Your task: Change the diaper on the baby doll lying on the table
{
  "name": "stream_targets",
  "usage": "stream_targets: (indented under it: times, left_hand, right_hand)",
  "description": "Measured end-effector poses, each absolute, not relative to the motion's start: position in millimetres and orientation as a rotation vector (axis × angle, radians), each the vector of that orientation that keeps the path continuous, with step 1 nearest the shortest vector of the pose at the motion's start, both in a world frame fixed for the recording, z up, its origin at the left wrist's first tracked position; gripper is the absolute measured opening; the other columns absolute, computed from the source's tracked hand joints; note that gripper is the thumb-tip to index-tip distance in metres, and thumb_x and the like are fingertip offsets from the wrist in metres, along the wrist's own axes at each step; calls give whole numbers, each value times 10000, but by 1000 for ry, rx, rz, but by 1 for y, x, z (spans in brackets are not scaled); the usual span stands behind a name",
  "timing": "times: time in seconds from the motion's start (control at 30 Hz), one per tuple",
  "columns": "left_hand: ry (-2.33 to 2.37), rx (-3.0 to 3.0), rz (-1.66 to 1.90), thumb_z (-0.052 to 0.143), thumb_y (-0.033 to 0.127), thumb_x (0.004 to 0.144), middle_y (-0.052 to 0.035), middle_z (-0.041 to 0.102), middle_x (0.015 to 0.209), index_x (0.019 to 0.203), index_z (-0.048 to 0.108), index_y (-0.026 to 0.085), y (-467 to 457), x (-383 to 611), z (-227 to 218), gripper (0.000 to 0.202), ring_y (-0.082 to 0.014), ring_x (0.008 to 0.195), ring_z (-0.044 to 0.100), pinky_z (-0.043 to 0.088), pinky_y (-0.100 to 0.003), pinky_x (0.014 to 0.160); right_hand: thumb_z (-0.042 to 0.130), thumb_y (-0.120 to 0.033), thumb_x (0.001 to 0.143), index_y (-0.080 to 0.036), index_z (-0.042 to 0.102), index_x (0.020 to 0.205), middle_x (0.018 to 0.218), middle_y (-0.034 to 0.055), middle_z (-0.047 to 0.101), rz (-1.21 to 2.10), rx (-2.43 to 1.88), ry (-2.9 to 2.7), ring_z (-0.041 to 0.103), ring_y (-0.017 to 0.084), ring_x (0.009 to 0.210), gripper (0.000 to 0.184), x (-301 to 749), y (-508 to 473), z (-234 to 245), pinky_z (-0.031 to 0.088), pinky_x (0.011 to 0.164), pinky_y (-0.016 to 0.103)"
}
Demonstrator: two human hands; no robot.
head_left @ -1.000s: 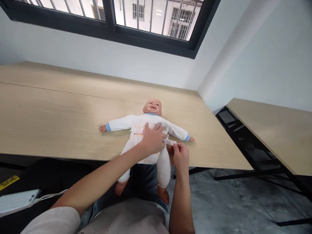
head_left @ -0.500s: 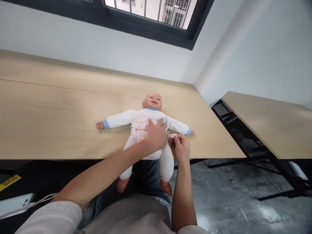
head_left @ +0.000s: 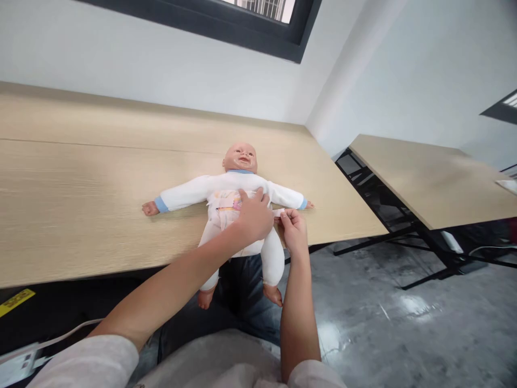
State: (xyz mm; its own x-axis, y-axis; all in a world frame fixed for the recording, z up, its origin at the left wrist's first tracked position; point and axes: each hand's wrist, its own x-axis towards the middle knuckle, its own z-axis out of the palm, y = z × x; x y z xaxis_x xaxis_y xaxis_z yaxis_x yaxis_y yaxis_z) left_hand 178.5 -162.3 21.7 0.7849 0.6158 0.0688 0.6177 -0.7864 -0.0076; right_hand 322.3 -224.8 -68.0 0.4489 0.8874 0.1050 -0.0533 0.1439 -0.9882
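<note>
The left hand point(head_left: 254, 218) lies across the belly of a baby doll point(head_left: 226, 186), fingers open and spread, pressing on the printed diaper point(head_left: 226, 207) and the white suit. Just beside it, the right hand point(head_left: 293, 231) pinches a narrow white tab point(head_left: 278, 213) between thumb and fingertips point(head_left: 284, 215), at the doll's left side. The doll lies on its back on a pale wood-grain table point(head_left: 81, 178), arms out, blue cuffs showing, its legs hanging past the table's near edge above the person's dark jeans point(head_left: 242, 291).

Left of the doll and below the table edge, a white cable point(head_left: 68, 328) runs to a white flat object point(head_left: 16, 366), near a yellow label point(head_left: 15, 302). To the doll's right lies a grey concrete floor point(head_left: 383, 302), then a second table point(head_left: 420, 178) on black legs. Beyond the doll rise a white wall point(head_left: 141, 59) and a black window frame point(head_left: 194, 21).
</note>
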Motion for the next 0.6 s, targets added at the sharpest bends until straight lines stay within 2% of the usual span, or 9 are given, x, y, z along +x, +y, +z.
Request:
stream_targets:
  times: [0.13,0.27,0.47,0.6]
  left_hand:
    - [-1037,-2940,-213,501,223,897,-135,591,1325,967,744,214,-164,178,17,254,-373,1326,354,299,-695,1004]
    - [-1095,-2903,-430,487,209,887,-128,643,1200,901,729,207,-166,180,11,242,-349,1266,404,327,-633,978]
    - [-1140,-2894,-517,512,186,861,-120,651,1124,955,689,209,-170,184,11,201,-329,1190,449,317,-623,959]
    - [-1197,-2864,-573,529,138,834,-124,657,1091,985,610,185,-172,186,12,178,-307,1162,486,346,-584,933]
  right_hand:
    - [658,-442,863,-186,608,869,882,46,688,809,-1220,-891,639,178,802,261,321,-226,-67,528,780,321]
    - [647,-456,856,-178,604,836,814,34,657,780,-1241,-934,597,163,747,282,319,-226,-63,502,723,285]
    - [622,-413,867,-161,589,766,683,-8,566,673,-1345,-1024,481,117,623,273,315,-226,-44,401,606,233]
    - [586,-378,868,-158,583,722,635,-4,562,631,-1450,-1092,471,127,592,265,303,-221,-29,362,553,243]
